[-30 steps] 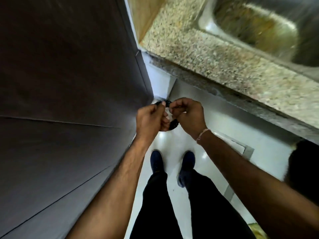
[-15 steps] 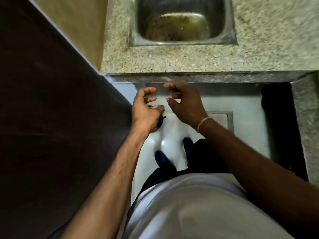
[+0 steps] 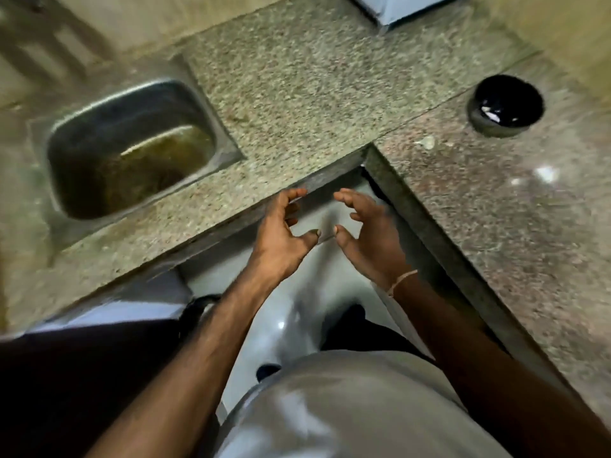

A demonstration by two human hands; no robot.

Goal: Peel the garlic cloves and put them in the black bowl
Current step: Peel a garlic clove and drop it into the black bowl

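Observation:
The black bowl (image 3: 506,104) stands on the granite counter at the upper right, far from both hands. A small pale piece (image 3: 428,142), perhaps garlic, lies on the counter to its lower left; blur hides what it is. My left hand (image 3: 281,239) and my right hand (image 3: 367,239) hover side by side over the floor gap in the counter's inner corner. Their fingers are spread and loosely curved, with nothing held in either.
A steel sink (image 3: 129,147) is set into the speckled counter (image 3: 297,94) at the left. The counter turns an L-shaped corner (image 3: 367,150) just beyond my hands. A pale box (image 3: 403,8) stands at the top edge. Light floor tiles (image 3: 291,319) lie below.
My view swung from the floor up to the counter, bringing the black bowl into sight. The hands, pinched together around something a second ago, have come apart and hold nothing.

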